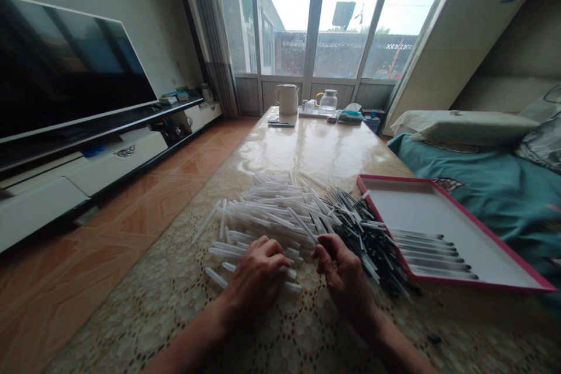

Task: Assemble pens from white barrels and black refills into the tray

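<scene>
A large pile of translucent white pen barrels (267, 204) lies on the table in front of me. My left hand (258, 269) rests at the near edge of this pile, fingers curled down over a white barrel (228, 267). Its fingertips are partly hidden. My right hand (344, 269) is closed, thumb against forefinger, on a slim pen barrel (301, 224) that points up and to the left. Just beyond that hand is a heap of thin black refills (372, 242). Several pens with dark ends (432, 251) lie side by side in a pink-rimmed tray (491, 234).
The long table (280, 152) has a lace-patterned cover. At its far end stand a pitcher (287, 99), a glass jug (328, 101) and a tissue pack (350, 114). A small black piece (433, 338) lies near my right forearm. A bed (495, 158) borders the right side.
</scene>
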A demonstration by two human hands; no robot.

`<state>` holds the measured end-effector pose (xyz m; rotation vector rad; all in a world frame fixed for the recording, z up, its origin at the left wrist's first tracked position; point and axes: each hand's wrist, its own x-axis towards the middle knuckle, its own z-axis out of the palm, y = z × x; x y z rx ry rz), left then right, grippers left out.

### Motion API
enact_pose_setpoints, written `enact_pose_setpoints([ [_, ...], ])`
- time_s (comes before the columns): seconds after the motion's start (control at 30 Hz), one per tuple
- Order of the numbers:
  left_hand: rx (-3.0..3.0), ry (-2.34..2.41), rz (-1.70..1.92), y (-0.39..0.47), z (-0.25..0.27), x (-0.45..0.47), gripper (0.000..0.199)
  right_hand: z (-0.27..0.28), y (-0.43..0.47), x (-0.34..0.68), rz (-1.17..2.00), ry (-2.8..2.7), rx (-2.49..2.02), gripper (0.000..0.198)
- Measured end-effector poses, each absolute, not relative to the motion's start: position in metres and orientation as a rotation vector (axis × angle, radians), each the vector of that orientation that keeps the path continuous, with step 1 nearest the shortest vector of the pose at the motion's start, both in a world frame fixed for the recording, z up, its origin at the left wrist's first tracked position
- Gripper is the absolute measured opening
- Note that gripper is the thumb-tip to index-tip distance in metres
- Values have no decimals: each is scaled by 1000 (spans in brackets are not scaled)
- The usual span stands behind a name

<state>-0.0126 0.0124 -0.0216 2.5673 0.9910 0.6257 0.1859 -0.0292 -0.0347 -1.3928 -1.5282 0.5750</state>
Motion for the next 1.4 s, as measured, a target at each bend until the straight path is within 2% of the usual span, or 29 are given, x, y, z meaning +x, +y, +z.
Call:
enact_pose_setpoints([
  [0.23, 2626, 1026, 533, 15, -21, -7, 12, -35, -30, 183, 667, -1434, -1380, 18],
  [0.4, 2487, 976, 717, 17, -25, -6, 12, -31, -30, 184, 625, -1395, -1378, 16],
  [0.6, 1532, 987, 1179, 20, -17, -9, 8, -28, -32, 183, 620, -1443, -1370, 19],
  [0.7, 1006, 916, 1270, 23, -15, -12, 19, -26, -35, 182, 449, -1597, -1403, 14],
  [0.8, 726, 830, 1290, 26, -14, -15, 31, -22, -39, 181, 295, -1758, -1394, 15],
  [0.93, 673, 776, 1268, 26, -13, -17, 43, -20, -40, 178, 227, -1953, -1307, 17],
  [1.1, 651, 826, 1267, 24, -13, -16, 31, -23, -41, 175, 198, -2065, -1313, 19],
  [1.4, 612, 798, 1233, 20, -13, -13, 30, -24, -41, 178, 200, -2066, -1343, 20],
])
